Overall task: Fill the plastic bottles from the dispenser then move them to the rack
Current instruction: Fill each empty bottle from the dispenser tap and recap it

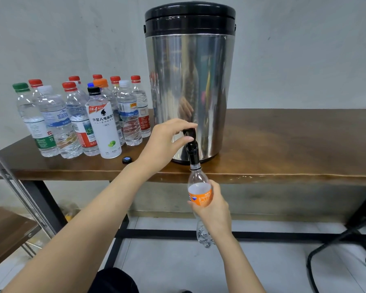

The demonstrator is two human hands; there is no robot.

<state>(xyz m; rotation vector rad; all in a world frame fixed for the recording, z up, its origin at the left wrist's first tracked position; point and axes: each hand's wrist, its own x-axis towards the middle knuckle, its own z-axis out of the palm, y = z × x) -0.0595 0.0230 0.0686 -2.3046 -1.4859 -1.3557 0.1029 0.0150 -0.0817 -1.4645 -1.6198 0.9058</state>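
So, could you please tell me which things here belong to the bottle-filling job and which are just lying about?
Job:
dispenser
tap lever
orange-label bottle, under the spout
loose cap
capped bottles
rack

Lying about:
black metal legs on the floor
yellow object under the table

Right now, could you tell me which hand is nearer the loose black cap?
Left: the left hand, on the tap, sits right of the cap; the right hand, gripping the bottle, is farther.
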